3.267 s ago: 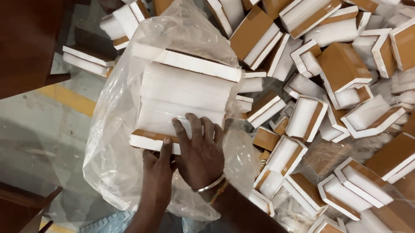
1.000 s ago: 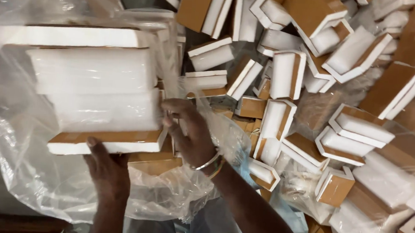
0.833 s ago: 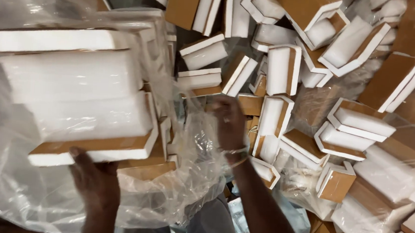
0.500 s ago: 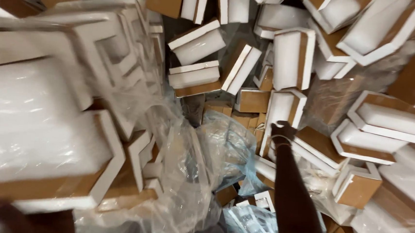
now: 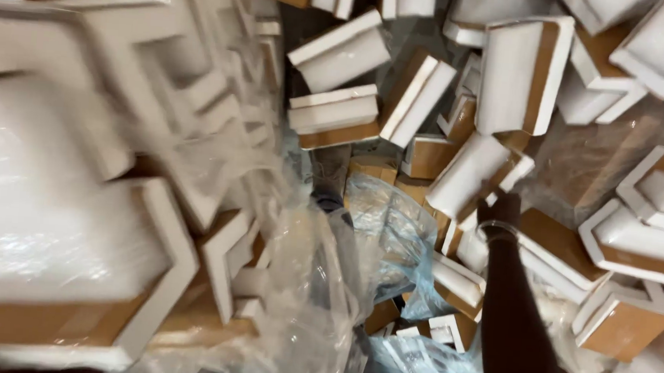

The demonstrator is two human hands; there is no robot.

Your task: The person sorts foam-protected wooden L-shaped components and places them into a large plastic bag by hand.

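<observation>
- Far left: clear plastic bag (image 5: 300, 301) full of white-and-brown box pieces (image 5: 73, 215), lifted close to the camera, blurred, filling the left half of the view.
- Left hand: only a dark sliver at the bottom left edge under the bag; can't tell its grip or how far open it is.
- Bag's loose plastic trails down the middle, crumpled, lying over a bluish sheet (image 5: 391, 230).
- Centre and behind: pile (image 5: 341, 55) of the same pieces, white rims with brown cardboard faces, lying at all angles, some leaning on each other.
- Right of centre: right hand (image 5: 499, 210) stretched out from a dark forearm, bangle (image 5: 498, 230) at the wrist, fingers down among the pile.
- It touches a white piece (image 5: 469, 177) just left of it; fingers mostly hidden, so can't tell whether it grips anything or how far open.
- Far right: more pieces, some under clear wrap (image 5: 583, 157).
</observation>
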